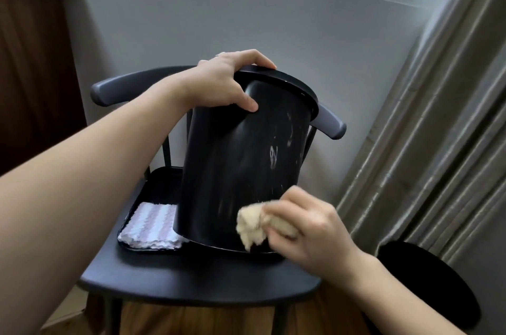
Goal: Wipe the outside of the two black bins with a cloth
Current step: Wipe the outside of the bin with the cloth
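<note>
The left hand (227, 80) grips the rim of a black bin (241, 159), fingers curled over the top edge and the thumb pressed on the wall just below. The bin stands tilted on a chair (191, 280), its top leaning away and to the right, its base resting on a dark tray (153, 189) on the seat. White smears mark the wall between the two hands.

The right hand (309, 230) clutches a bunched beige cloth (254, 222) and holds it against the bin's lower wall, near the base. Below the left forearm, a folded striped towel (152, 226) lies in the tray, just beside the bin's base. Right of the right wrist, a second bin (430, 280) stands on the floor by the curtain (438, 115).
</note>
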Demonstrator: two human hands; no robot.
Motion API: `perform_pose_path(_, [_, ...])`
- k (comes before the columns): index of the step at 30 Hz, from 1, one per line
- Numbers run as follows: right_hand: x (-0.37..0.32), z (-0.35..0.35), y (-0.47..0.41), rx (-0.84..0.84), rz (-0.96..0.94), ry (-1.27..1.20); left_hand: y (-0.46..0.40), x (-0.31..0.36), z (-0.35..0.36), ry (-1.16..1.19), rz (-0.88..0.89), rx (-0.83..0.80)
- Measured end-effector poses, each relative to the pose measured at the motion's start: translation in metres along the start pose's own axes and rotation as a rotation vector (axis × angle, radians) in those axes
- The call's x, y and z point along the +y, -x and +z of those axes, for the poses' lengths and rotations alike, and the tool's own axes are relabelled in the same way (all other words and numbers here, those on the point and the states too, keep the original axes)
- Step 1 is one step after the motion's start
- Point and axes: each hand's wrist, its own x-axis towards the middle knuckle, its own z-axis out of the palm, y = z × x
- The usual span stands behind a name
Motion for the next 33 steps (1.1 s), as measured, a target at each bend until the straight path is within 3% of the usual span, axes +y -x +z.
perform_pose_path(5, [0.007, -0.002, -0.024, 0.2, 0.18, 0.016, -0.003, -0.001, 0.0, -0.008, 0.003, 0.005])
perform_pose_path(13, [-0.003, 0.005, 0.019, -0.031, 0.013, -0.001, -0.002, -0.003, -0.002, -0.006, 0.005, 0.001])
perform_pose_path(20, [0.008, -0.005, -0.039, 0.239, 0.238, 0.095, -0.001, -0.002, -0.001, -0.011, 0.015, 0.011])
perform_pose_path(28, [-0.001, 0.004, 0.005, 0.002, 0.015, -0.002, 0.002, -0.001, -0.002, -0.011, 0.01, 0.016])
perform_pose_path(33, [0.015, -0.013, -0.046, 0.139, 0.128, 0.082, 0.005, 0.0, 0.0, -0.006, -0.005, 0.027])
